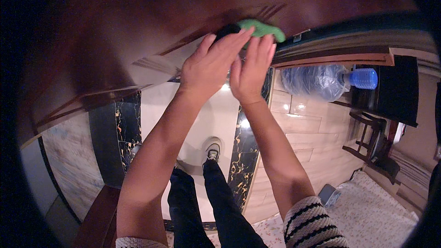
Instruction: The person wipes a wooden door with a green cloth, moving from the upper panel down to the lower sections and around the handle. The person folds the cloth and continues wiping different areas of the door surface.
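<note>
Both my arms reach up to a dark red-brown wooden door (137, 17), whose surface fills the top of the view. A green cloth (263, 31) lies against the door near its edge. My right hand (253, 63) presses its fingers on the cloth. Beside it, my left hand (213, 62) has its fingertips at the cloth's left part, over a dark patch that I cannot make out. The two hands nearly touch, and their fingers are slightly blurred.
A large clear water bottle (315, 79) with a blue top stands at the right, near a dark wooden chair (368, 141). Farther down are a grey container (329, 194) and a flower-patterned cloth (375, 206). Pale floor tiles (193, 110) with black marble-patterned borders lie below.
</note>
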